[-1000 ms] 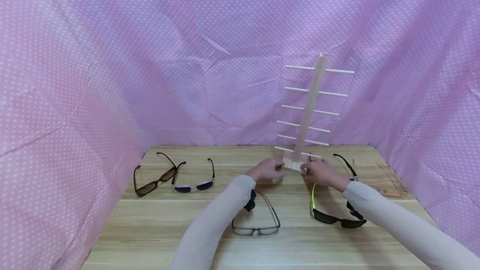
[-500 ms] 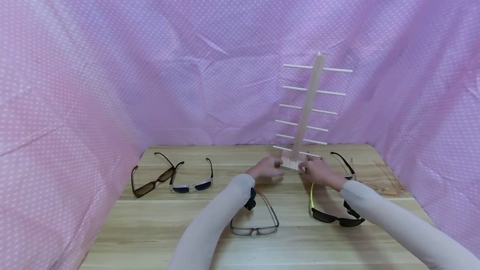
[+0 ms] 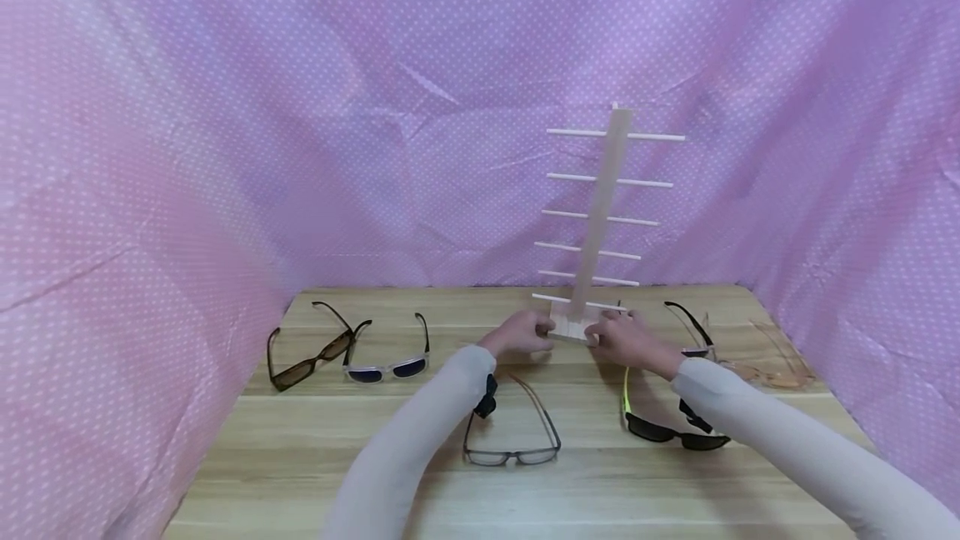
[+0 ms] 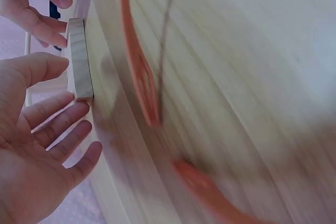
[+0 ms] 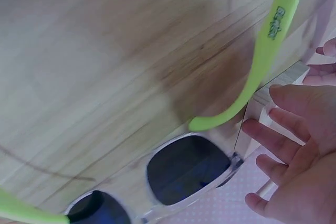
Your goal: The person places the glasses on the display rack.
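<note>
A pale wooden display stand (image 3: 603,207) with several crossbars rises from a small block base (image 3: 573,325) at the back of the table. My left hand (image 3: 519,333) is at the base's left end, its fingers loosely spread and fingertips against the wood or very near it. On the opposite end, my right hand (image 3: 628,342) touches the base with thumb and fingertips, fingers spread in the right wrist view. Beneath the left wrist lie grey-framed glasses (image 3: 512,458) with orange temple tips (image 4: 142,80). Sunglasses with lime-green temples (image 3: 678,437) lie under the right wrist.
Brown sunglasses (image 3: 309,367) and clear-framed dark sunglasses (image 3: 386,372) lie open at the table's left. Behind the right forearm are more clear-framed sunglasses (image 5: 186,169) and pale transparent glasses (image 3: 787,380). Pink dotted cloth (image 3: 450,107) encloses the wooden table (image 3: 300,473).
The display stand has shifted left along the table, mostly in the last half second. Both hands have moved left with it, staying at its base. The glasses keep their places.
</note>
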`<state>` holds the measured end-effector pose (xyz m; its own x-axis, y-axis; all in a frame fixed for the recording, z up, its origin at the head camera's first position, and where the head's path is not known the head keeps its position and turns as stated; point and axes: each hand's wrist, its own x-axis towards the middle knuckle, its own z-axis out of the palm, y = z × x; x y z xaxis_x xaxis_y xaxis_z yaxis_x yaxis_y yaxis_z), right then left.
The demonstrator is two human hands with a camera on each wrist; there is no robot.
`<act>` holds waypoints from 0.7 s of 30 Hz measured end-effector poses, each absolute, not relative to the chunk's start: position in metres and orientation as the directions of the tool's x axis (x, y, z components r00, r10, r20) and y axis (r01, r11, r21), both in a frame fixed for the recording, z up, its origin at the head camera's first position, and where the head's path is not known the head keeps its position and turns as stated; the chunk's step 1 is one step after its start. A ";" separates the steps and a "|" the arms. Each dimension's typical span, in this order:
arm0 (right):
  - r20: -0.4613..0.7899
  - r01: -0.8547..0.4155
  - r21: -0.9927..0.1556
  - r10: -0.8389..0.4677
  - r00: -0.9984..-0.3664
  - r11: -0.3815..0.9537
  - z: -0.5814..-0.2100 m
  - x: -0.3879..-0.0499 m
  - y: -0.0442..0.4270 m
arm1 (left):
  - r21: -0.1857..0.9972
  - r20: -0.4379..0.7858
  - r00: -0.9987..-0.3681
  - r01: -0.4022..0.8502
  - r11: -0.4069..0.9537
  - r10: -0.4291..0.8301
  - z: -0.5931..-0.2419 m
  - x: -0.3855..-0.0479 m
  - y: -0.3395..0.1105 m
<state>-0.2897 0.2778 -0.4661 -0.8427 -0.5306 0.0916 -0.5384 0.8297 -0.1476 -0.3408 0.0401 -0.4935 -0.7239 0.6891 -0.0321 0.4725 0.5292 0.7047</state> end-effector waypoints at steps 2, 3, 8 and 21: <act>0.079 -0.544 -0.148 -0.538 -0.839 0.826 -0.467 -0.291 0.272 | 0.716 -0.016 -0.727 0.471 0.515 0.687 -0.496 -0.341 0.032; 0.076 -0.548 -0.144 -0.543 -0.836 0.824 -0.467 -0.292 0.269 | 0.719 -0.007 -0.732 0.470 0.512 0.681 -0.498 -0.340 0.028; 0.072 -0.566 -0.151 -0.562 -0.824 0.811 -0.470 -0.296 0.254 | 0.711 0.013 -0.766 0.459 0.533 0.643 -0.501 -0.338 0.011; 0.145 -0.633 -0.225 -0.617 -0.773 0.741 -0.481 -0.304 0.220 | 0.669 0.134 -0.820 0.489 0.560 0.556 -0.510 -0.335 -0.027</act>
